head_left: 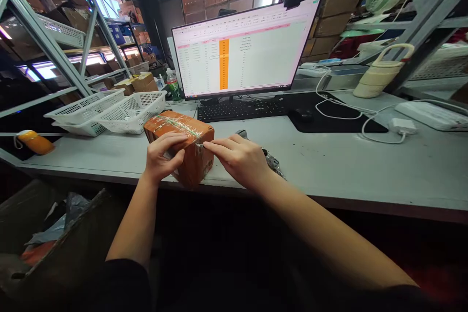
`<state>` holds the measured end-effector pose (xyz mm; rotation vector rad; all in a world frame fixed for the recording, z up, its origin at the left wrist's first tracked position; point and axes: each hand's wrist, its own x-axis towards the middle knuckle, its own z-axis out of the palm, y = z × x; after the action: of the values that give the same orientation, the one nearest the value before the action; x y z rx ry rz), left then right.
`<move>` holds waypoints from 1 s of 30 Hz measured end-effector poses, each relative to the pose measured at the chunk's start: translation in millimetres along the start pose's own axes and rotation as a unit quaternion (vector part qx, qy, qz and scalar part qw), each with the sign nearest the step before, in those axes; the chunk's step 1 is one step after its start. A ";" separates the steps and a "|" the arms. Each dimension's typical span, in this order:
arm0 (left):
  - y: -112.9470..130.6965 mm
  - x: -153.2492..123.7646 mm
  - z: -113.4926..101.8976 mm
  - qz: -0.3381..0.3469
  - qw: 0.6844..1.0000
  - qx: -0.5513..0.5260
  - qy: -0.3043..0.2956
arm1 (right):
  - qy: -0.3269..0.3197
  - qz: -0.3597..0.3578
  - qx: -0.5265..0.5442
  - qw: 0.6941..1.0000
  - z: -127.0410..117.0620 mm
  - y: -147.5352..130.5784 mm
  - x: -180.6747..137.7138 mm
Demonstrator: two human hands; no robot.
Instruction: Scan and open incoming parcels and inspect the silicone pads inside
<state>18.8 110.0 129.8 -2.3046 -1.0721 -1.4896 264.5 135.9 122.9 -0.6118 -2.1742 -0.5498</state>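
Observation:
A taped orange-brown cardboard box (195, 168) sits tilted at the table's front edge, with shiny clear tape and a greenish strip across its top. My left hand (161, 158) grips the box's near left side, fingers on the top and thumb lower down. At the right end of the taped seam, my right hand (237, 158) is closed in a pinch. A small thin glinting piece shows at its fingertips against the tape; whether it is a blade or a bit of tape I cannot tell. Behind my right hand lies a partly hidden grey and black object (242, 133).
Crumpled clear plastic (275, 165) lies by my right wrist. Behind the box are a keyboard (241, 111), a monitor (248, 58) and white baskets (133, 109). A mouse (302, 115) and white cables are right. A bin (73, 234) with plastic scraps stands lower left.

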 end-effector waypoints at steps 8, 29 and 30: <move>10.2 12.5 -4.0 -0.048 0.988 0.079 -0.120 | -0.013 0.001 0.000 1.000 9.8 0.8 4.7; 10.8 -6.7 14.2 -0.055 0.993 0.092 0.052 | -0.006 -0.014 -0.047 0.999 5.7 -6.8 10.3; 10.1 -5.7 15.5 -0.058 0.992 0.097 0.058 | -0.007 -0.007 -0.052 0.999 7.3 -4.3 11.0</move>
<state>35.2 108.1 119.7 -2.0317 -1.2752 -1.4681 251.5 139.3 126.5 -0.6593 -2.1747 -0.6721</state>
